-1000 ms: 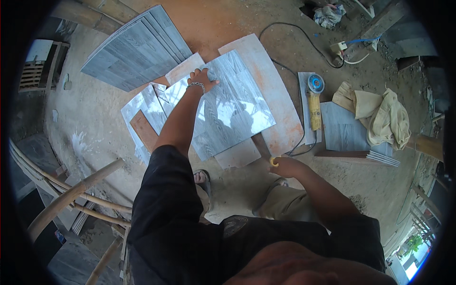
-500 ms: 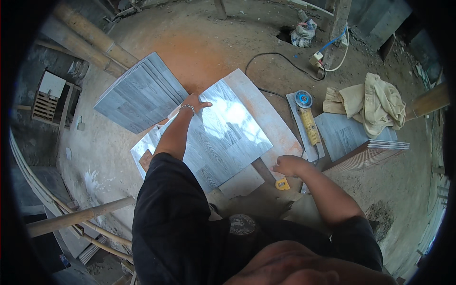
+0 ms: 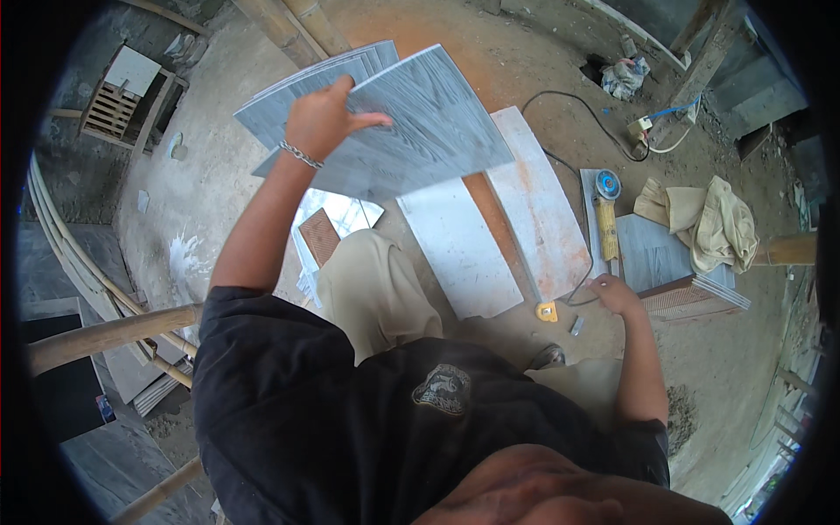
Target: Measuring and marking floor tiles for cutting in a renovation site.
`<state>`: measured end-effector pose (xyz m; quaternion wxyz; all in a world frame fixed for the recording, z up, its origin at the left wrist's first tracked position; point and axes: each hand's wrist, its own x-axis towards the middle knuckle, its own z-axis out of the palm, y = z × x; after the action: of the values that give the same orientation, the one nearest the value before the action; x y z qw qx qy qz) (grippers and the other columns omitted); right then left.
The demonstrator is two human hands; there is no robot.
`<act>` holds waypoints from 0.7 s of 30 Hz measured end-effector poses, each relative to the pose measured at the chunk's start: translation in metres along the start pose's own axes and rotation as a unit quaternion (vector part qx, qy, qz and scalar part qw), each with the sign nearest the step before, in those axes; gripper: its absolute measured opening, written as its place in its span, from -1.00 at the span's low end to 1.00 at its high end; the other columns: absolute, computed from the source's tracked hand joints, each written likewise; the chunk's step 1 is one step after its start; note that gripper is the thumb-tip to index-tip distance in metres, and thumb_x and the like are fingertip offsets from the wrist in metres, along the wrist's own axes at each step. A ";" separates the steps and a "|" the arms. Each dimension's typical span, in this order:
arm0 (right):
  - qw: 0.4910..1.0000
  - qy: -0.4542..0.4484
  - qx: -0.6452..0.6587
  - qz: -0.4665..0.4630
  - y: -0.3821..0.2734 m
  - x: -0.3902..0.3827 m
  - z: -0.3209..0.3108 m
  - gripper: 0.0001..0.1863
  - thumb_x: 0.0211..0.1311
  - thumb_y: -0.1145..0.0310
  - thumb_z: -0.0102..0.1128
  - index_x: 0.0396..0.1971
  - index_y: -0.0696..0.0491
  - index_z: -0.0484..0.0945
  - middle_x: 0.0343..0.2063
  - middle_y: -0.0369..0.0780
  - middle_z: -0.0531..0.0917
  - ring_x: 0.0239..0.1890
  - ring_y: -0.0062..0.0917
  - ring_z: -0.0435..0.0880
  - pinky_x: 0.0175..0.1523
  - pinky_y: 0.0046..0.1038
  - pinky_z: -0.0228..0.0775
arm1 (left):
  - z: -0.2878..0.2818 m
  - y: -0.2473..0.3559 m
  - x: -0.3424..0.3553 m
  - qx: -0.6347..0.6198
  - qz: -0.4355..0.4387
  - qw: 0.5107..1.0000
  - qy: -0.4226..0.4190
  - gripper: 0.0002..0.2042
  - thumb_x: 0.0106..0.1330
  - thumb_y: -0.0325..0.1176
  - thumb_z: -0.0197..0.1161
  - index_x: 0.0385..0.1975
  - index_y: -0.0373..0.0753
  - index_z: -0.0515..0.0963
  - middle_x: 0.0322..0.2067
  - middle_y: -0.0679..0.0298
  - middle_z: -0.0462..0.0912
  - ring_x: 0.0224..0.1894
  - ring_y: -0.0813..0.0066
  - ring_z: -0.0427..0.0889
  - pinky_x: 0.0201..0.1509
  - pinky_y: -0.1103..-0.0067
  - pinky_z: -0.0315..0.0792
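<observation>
My left hand (image 3: 322, 118) grips a grey wood-patterned floor tile (image 3: 429, 122) by its upper left edge, the thumb lying across its face. The tile is tilted up, partly in front of a stack of similar tiles (image 3: 289, 94). My right hand (image 3: 615, 294), its fingers curled, is low beside the near end of the strip under an angle grinder (image 3: 605, 214). What those fingers hold, if anything, is hidden. A black cord (image 3: 588, 278) runs close to them. To their left lies a yellow tape measure (image 3: 547, 311), with a small grey piece (image 3: 577, 325) nearby.
Two pale boards, a left one (image 3: 455, 254) and a dusty right one (image 3: 541, 214), lie with a gap between them. More tiles (image 3: 652, 249) lean at the right under a beige cloth (image 3: 713, 219). A power socket (image 3: 640, 127) sits farther back. Bamboo poles (image 3: 114, 339) cross the left side.
My left hand has lifted the tile off the boards and tilted it up toward the stack at the left. My right hand has shifted right, from near the tape measure to near the grinder's strip.
</observation>
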<state>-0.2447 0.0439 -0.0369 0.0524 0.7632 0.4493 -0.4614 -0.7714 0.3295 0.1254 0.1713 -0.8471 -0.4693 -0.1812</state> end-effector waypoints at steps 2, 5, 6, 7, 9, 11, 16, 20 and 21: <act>1.000 0.008 0.019 -0.014 0.003 -0.021 -0.001 -0.39 0.32 -0.15 0.15 -0.15 0.21 0.62 -0.56 -0.14 0.61 -0.56 -0.43 0.61 -0.43 -0.34 0.46 | 0.002 -0.040 0.002 -0.003 0.014 1.000 -0.006 -0.27 -0.09 0.47 0.35 -0.41 -0.21 0.47 -0.74 0.19 0.55 -0.67 0.22 0.64 -0.59 0.44 0.50; 0.997 0.042 0.056 0.013 0.014 -0.050 0.003 -0.41 0.33 -0.13 0.16 -0.13 0.19 0.60 -0.60 -0.16 0.59 -0.60 -0.46 0.58 -0.51 -0.36 0.42 | 0.017 -0.093 0.006 0.015 0.087 0.996 0.033 -0.29 -0.06 0.44 0.35 -0.39 -0.21 0.47 -0.69 0.18 0.60 -0.61 0.17 0.68 -0.55 0.40 0.53; 0.994 0.066 0.075 0.048 0.020 -0.058 0.005 -0.42 0.34 -0.13 0.15 -0.11 0.18 0.59 -0.63 -0.17 0.59 -0.63 -0.48 0.58 -0.54 -0.38 0.40 | 0.025 -0.107 0.008 0.044 0.098 0.994 -0.024 -0.31 -0.05 0.41 0.36 -0.36 -0.20 0.48 -0.61 0.16 0.64 -0.54 0.15 0.71 -0.49 0.37 0.56; 0.993 0.072 0.076 0.050 0.028 -0.068 0.009 -0.42 0.34 -0.13 0.15 -0.11 0.18 0.59 -0.63 -0.17 0.59 -0.63 -0.48 0.58 -0.54 -0.38 0.40 | 0.033 -0.120 0.008 0.072 0.111 0.988 -0.081 -0.32 -0.04 0.39 0.36 -0.32 -0.20 0.50 -0.54 0.15 0.68 -0.47 0.13 0.73 -0.43 0.34 0.59; 0.988 0.091 0.070 0.105 0.048 -0.091 0.022 -0.44 0.36 -0.10 0.12 -0.10 0.18 0.58 -0.64 -0.16 0.57 -0.66 -0.47 0.56 -0.58 -0.40 0.39 | 0.049 -0.147 0.006 0.083 0.115 0.984 -0.111 -0.33 -0.04 0.37 0.37 -0.29 -0.19 0.52 -0.47 0.13 0.70 -0.41 0.12 0.75 -0.37 0.33 0.60; 0.984 0.088 0.099 0.118 0.071 -0.112 0.040 -0.44 0.37 -0.09 0.11 -0.10 0.19 0.58 -0.64 -0.15 0.57 -0.68 -0.47 0.55 -0.58 -0.39 0.40 | 0.064 -0.177 0.000 0.090 0.124 0.977 -0.146 -0.34 -0.04 0.36 0.37 -0.25 -0.18 0.55 -0.41 0.12 0.73 -0.34 0.11 0.76 -0.31 0.33 0.62; 0.962 0.054 0.137 0.230 0.137 -0.151 0.105 -0.45 0.41 -0.07 0.07 -0.07 0.20 0.55 -0.62 -0.10 0.61 -0.68 -0.42 0.59 -0.58 -0.36 0.45 | 0.100 -0.258 -0.011 0.080 0.054 0.988 -0.123 -0.32 -0.02 0.33 0.39 -0.11 -0.15 0.61 -0.31 0.05 0.74 -0.28 0.06 0.76 -0.25 0.30 0.62; 0.970 -0.139 -0.065 0.188 0.185 -0.162 0.152 -0.45 0.29 0.24 0.15 0.23 0.18 0.45 -0.44 -0.03 0.74 -0.48 -0.26 0.76 -0.30 -0.23 0.60 | 0.145 -0.308 -0.016 0.091 0.054 0.987 -0.118 -0.28 0.00 0.33 0.41 -0.06 -0.21 0.62 -0.33 0.02 0.75 -0.31 0.01 0.75 -0.28 0.26 0.62; 0.953 -0.154 -0.256 0.051 0.192 -0.166 0.160 -0.32 0.17 0.35 0.17 0.34 0.13 0.37 -0.42 -0.08 0.75 -0.38 -0.27 0.78 -0.13 -0.21 0.60 | 0.160 -0.315 -0.016 0.111 0.021 0.980 -0.165 -0.27 0.01 0.33 0.41 -0.06 -0.24 0.63 -0.36 0.04 0.76 -0.36 0.01 0.75 -0.32 0.28 0.62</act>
<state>-0.2372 -0.2544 -0.0678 0.3382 0.6658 0.4987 -0.4400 -1.0260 0.5493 0.0154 0.1881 -0.8506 -0.4907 0.0180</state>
